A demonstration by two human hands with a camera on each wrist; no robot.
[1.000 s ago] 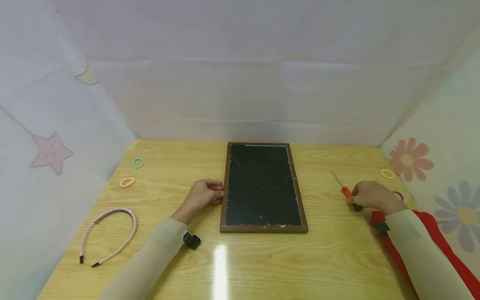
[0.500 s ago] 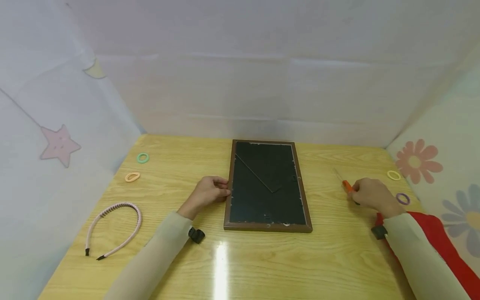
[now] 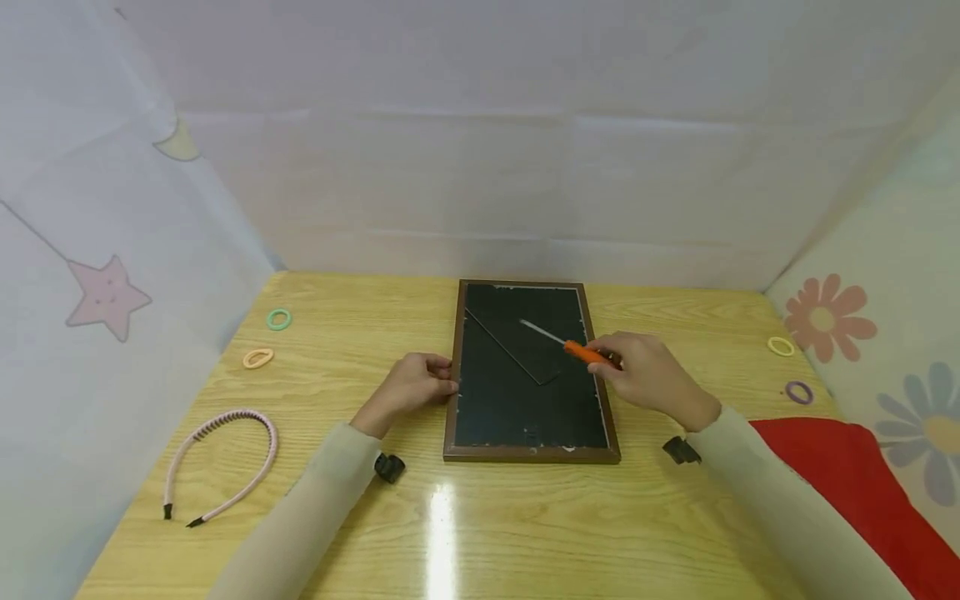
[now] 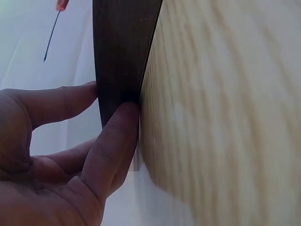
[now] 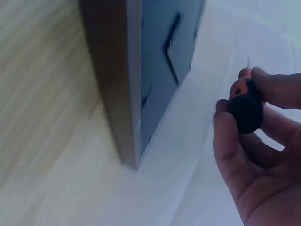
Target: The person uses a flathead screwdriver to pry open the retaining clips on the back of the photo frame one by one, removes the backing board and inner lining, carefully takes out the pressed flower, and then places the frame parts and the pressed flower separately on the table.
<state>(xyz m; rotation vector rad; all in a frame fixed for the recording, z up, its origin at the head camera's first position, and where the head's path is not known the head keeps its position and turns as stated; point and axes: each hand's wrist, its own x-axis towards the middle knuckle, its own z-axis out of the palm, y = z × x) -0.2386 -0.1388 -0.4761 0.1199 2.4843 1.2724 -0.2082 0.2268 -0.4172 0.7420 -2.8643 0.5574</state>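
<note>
Both hands worked at the picture frame (image 3: pixel 528 371), which lay face down at the middle of the desk (image 3: pixel 480 517), its far short edge near the back wall. Going from the left: a pink headband (image 3: pixel 221 467) lay near the desk's left edge, with an orange hair ring (image 3: pixel 257 358) and a green hair ring (image 3: pixel 278 319) farther back, all well apart from the frame, leaving bare wood between them and it. The left hand (image 3: pixel 411 389) gripped the frame's left long edge, thumb and fingertips (image 4: pixel 120 129) pinched on the brown moulding. Over the frame's black backing the right hand (image 3: pixel 648 375) held an orange-handled screwdriver (image 3: pixel 573 346), fingers curled round the handle, shaft pointing back and left above the backing, clear of the rim; whether the tip touched could not be told. Right of the frame the wood lay open up to a yellow hair ring (image 3: pixel 780 346) and a purple hair ring (image 3: pixel 798 392) near the right edge, and a red cloth (image 3: pixel 847 475) covered the near right corner.
</note>
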